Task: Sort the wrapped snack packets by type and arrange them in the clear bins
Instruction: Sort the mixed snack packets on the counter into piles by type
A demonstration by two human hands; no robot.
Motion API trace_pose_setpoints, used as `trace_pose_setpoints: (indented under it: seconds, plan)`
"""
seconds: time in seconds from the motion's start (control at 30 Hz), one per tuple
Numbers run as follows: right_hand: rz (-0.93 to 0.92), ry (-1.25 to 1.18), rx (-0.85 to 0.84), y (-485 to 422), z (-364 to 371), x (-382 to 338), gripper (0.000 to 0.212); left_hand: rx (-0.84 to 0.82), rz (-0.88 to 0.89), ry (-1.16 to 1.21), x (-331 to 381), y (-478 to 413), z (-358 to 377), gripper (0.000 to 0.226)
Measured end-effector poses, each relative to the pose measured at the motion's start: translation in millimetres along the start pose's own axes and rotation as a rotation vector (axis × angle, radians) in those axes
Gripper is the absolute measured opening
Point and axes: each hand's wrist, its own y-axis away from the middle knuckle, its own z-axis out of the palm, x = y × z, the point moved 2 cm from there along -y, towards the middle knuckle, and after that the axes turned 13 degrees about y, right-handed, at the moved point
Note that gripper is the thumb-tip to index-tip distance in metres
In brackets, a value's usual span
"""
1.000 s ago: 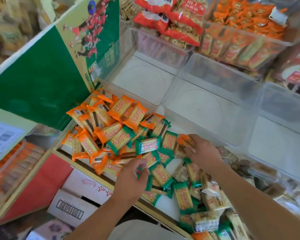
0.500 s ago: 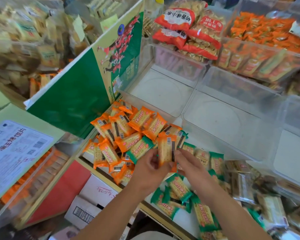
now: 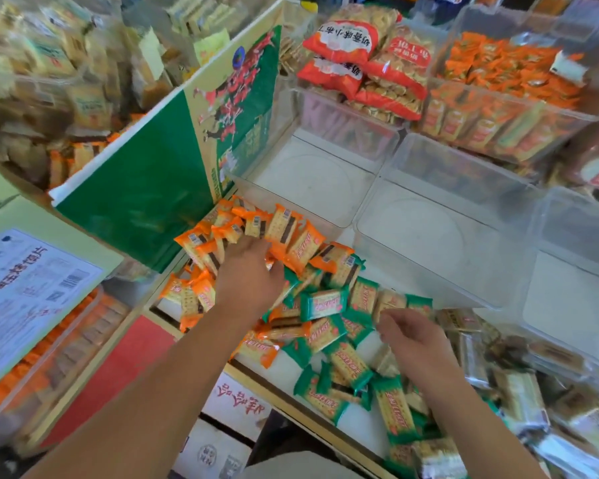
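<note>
Left hand (image 3: 248, 281) lies palm-down on the orange packets (image 3: 256, 233), fingers spread flat, gripping nothing I can see. Right hand (image 3: 414, 335) at 3 o'clock from it, fingers loosely curled and empty, just touching the green packets (image 3: 329, 340) heaped on the worktop. Clear bins (image 3: 388, 188) sit at 12 o'clock, no packets inside.

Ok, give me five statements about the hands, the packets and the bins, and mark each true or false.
1. The left hand rests on the orange packets. True.
2. The two nearest clear bins hold green packets. False: both are bare inside.
3. The green packets lie between the hands and nearer the person. True.
4. The right hand lifts a red bag. False: the red bags sit in a far bin.
5. The green board lies flat. False: it stands tilted, left of the packets.
</note>
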Motion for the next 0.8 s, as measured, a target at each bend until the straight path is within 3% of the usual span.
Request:
trace_pose_setpoints:
  seconds: [0.07, 0.17, 0.23, 0.33, 0.43, 0.53, 0.67, 0.8]
  plan:
    - [0.02, 0.028, 0.052, 9, -15, 21, 0.011, -0.03, 0.117, 0.135, 10, 29, 18, 0.036]
    - [0.09, -0.029, 0.09, 21, -29, 47, 0.009, -0.48, 0.007, 0.276, 30, 71, 73, 0.038]
    - [0.114, -0.026, 0.099, 27, -33, 60, 0.011, -0.646, -0.083, 0.251, 36, 86, 111, 0.046]
    - [0.166, -0.053, 0.125, 39, -40, 77, 0.013, -0.635, -0.029, 0.204, 51, 79, 150, 0.051]
    - [0.19, -0.074, 0.135, 51, -46, 93, 0.011, -0.559, 0.171, 0.146, 79, 56, 178, 0.047]
    - [0.193, -0.093, 0.159, 54, -50, 100, 0.009, -0.628, 0.355, -0.051, 98, 34, 209, 0.054]
    - [0.205, -0.125, 0.141, 50, -47, 105, 0.009, -0.716, 0.386, -0.304, 80, 9, 225, 0.085]
    - [0.213, -0.166, 0.106, 48, -45, 104, 0.01, -0.586, 0.47, -0.261, 68, 2, 219, 0.073]
